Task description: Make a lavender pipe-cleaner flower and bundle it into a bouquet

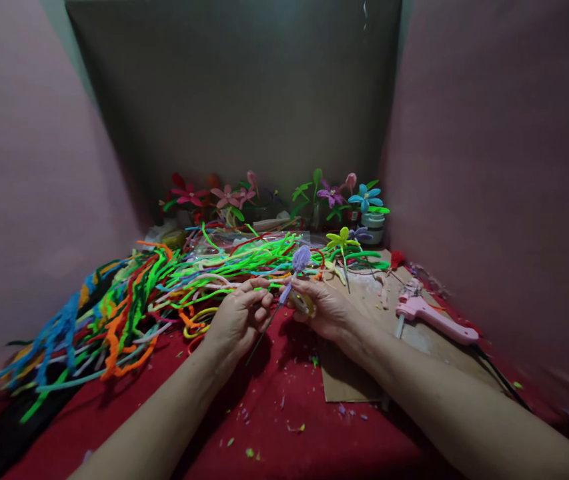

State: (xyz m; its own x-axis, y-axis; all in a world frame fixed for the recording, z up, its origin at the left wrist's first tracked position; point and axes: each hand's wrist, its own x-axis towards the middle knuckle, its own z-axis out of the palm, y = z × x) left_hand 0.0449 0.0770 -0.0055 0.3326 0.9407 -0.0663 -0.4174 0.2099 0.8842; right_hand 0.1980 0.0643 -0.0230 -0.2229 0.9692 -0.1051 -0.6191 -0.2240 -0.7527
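Note:
My left hand and my right hand meet over the red cloth, both with fingers pinched. Between them is a lavender pipe-cleaner bud on a thin dark stem that slants down to the left. The left fingers pinch the stem just below the bud. My right hand pinches the same piece from the other side and also holds a small yellowish roll in its palm; what the roll is I cannot make out.
A big heap of coloured pipe cleaners spreads left and behind the hands. Finished pipe-cleaner flowers stand along the back wall. A pink glue gun lies on a cardboard sheet at right. Scraps dot the red cloth.

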